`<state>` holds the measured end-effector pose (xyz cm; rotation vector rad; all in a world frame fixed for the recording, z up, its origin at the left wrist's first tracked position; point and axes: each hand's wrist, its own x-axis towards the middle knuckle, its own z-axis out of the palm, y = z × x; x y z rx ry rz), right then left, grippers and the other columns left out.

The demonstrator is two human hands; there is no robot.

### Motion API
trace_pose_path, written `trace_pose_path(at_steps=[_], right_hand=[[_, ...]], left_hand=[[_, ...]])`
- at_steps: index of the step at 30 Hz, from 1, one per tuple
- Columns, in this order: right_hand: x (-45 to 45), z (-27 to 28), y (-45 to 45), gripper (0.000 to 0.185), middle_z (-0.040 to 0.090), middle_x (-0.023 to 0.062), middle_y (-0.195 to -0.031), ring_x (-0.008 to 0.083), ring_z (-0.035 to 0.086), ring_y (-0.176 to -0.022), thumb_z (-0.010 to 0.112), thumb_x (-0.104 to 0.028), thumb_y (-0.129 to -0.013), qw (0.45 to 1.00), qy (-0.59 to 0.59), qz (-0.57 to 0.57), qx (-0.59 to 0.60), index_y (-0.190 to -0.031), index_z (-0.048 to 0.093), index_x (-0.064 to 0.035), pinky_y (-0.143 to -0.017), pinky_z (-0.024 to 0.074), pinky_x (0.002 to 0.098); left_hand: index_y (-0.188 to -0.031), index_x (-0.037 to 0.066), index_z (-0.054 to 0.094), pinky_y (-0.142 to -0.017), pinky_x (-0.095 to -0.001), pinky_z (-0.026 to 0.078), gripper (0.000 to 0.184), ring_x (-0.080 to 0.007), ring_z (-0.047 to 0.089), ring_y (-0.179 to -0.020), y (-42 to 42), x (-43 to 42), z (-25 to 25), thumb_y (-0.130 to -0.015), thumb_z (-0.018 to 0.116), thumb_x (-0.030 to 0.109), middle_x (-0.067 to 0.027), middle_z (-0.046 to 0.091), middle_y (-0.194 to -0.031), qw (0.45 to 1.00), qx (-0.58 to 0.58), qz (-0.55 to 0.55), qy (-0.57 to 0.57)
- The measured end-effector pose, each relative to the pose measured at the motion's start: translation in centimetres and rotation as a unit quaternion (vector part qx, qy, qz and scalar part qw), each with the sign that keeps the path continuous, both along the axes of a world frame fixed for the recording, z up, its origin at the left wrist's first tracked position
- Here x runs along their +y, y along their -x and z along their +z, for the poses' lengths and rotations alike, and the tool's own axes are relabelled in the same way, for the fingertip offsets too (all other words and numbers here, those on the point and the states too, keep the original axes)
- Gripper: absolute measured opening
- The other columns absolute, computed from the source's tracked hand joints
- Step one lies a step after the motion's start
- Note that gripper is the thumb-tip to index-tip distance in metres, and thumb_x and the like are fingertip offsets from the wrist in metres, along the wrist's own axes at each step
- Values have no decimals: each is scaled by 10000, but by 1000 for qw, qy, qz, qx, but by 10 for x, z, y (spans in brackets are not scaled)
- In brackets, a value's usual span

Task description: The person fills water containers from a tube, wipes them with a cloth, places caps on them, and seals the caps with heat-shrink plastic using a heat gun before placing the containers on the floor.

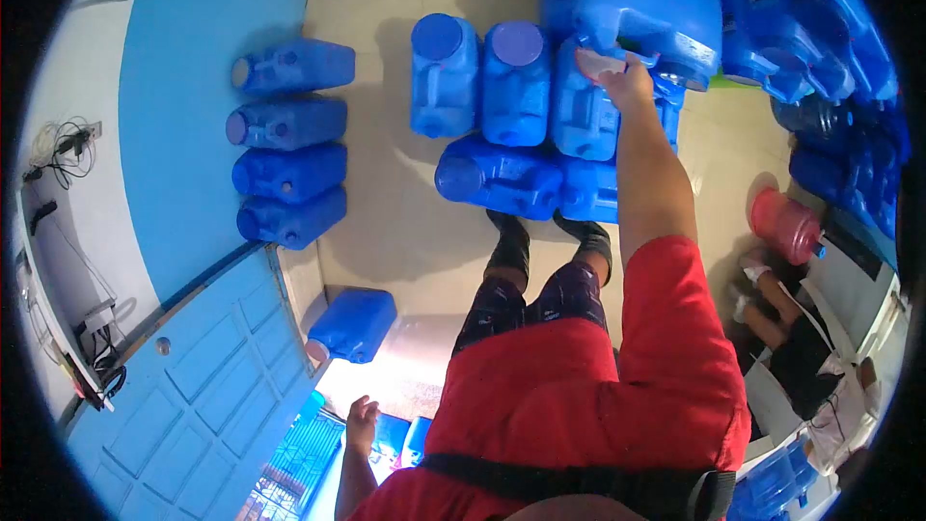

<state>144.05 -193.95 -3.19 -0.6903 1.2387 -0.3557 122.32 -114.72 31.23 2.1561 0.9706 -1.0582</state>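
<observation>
My right hand (pixel 629 85) reaches far forward, its fingers curled at the near edge of a large blue water jug (pixel 651 0) that looms above the others. The grip itself is partly hidden. Just left of those fingers shows a pale, red-edged round shape (pixel 596 64), perhaps a cap. Below it stand blue jugs, among them one with a built-in handle (pixel 585 116) and a jug with a purple cap (pixel 517 87). My left hand (pixel 362 425) hangs low by the doorway, fingers loosely bent and apart, with nothing visible in it.
Blue jugs (pixel 289 159) line the left wall, and another jug (pixel 355 326) stands by the blue door (pixel 203 386). More jugs (pixel 810 19) are stacked at right. A red bottle (pixel 786 225) lies near a seated person (pixel 805 357). Blue jugs (pixel 502 178) stand before my feet.
</observation>
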Motion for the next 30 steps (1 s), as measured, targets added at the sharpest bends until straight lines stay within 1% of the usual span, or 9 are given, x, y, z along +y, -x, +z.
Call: trace_pose_path(at_steps=[1,3,5,12,21,24,26,28,30], right_hand=[[2,-8,2,574,522,169,-1241,372,572,-1101,633,-344,-948,991,106,79,4,-1375,414,-29,-982,479,516],[-10,-19,-14,622,513,189,-1212,301,576,-997,658,-319,-943,970,-108,-205,-77,-1386,388,24,-709,525,386],[-15,-23,-21,657,546,169,-1216,275,586,-978,665,-356,-943,956,-142,-235,-101,-1400,369,11,-713,501,416],[-33,77,-41,496,617,160,-1215,367,607,-1118,663,-354,-951,938,31,-281,-202,-1265,544,12,-989,477,597],[31,235,66,238,624,61,-951,209,629,-906,675,-232,-938,982,128,-10,-136,-1080,592,-61,-845,526,365],[60,257,98,212,601,22,-924,165,612,-872,706,-185,-909,978,157,28,-133,-1064,596,-92,-804,522,333],[75,275,109,203,580,-6,-885,118,562,-780,729,-186,-894,971,182,96,-126,-1021,584,-122,-715,473,296],[95,299,108,195,578,-13,-868,106,546,-765,732,-186,-892,967,192,122,-112,-1006,584,-131,-692,446,282],[107,316,107,177,556,-37,-812,89,515,-730,743,-181,-882,960,211,175,-60,-958,587,-147,-668,392,258]], left_hand=[[-1317,58,538,-724,-267,481,388,-127,614,-868,1,6,1,-967,659,170,-67,670,-1047,999,25,-38,-16],[-1329,44,529,-781,-286,501,405,-155,637,-918,6,15,0,-970,656,182,-100,681,-1094,999,38,-13,-18],[-1349,28,513,-870,-320,514,439,-196,655,-999,9,21,-4,-972,656,199,-139,681,-1164,998,57,-24,1],[-1342,14,524,-908,-338,518,468,-223,664,-1027,4,35,-20,-965,675,246,-162,685,-1178,995,62,-63,40],[-1220,27,614,-918,-354,528,354,-258,677,-1035,-69,-26,-49,-962,669,263,-174,689,-1121,941,-62,-326,63],[-1257,37,588,-936,-371,523,385,-273,664,-1075,-72,0,-93,-961,661,272,-151,683,-1172,820,-241,-507,111],[-1275,39,577,-936,-374,523,395,-275,663,-1081,-91,-33,-81,-959,661,262,-139,682,-1183,807,-272,-512,114],[-1311,50,557,-930,-385,526,429,-278,664,-1078,-114,-86,-39,-951,668,256,-123,684,-1188,937,-146,-270,167],[-1318,53,557,-915,-385,529,436,-275,666,-1076,-120,-99,-31,-949,671,255,-125,684,-1189,935,-151,-270,175]])
